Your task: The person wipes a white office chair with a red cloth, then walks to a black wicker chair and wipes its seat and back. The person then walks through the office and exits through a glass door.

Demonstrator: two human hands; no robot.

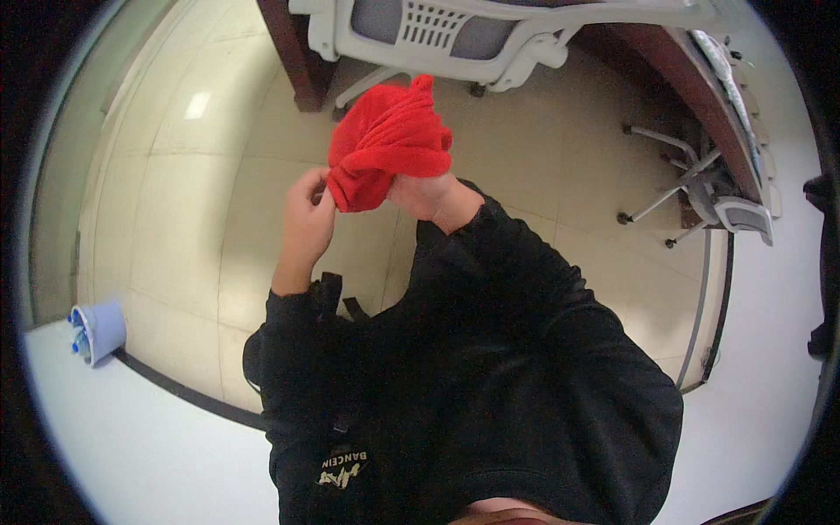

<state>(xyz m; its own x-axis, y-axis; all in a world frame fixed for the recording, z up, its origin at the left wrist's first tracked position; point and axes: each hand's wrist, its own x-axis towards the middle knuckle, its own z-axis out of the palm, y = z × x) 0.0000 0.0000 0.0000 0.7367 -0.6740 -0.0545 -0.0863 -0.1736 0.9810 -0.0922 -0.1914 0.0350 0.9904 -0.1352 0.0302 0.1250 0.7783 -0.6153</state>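
Observation:
A bright red cloth (pixel 385 140), soft like a towel and bunched into folds, is held up in front of me above the floor. My left hand (pixel 309 214) pinches its lower left edge between thumb and fingers. From the right, my right hand (pixel 427 194) holds the cloth from below. Red folds cover the fingers of that hand, so only the heel of the palm and the wrist show. Black sleeves cover both my forearms.
A grey and white swivel chair (pixel 437 35) stands just beyond the cloth, beside a dark red-brown desk leg (pixel 296 61). Another wheeled chair (pixel 700 175) is at the right, by a desk. A pale bin (pixel 107 328) with bottles stands at the left on the tiled floor (pixel 175 236).

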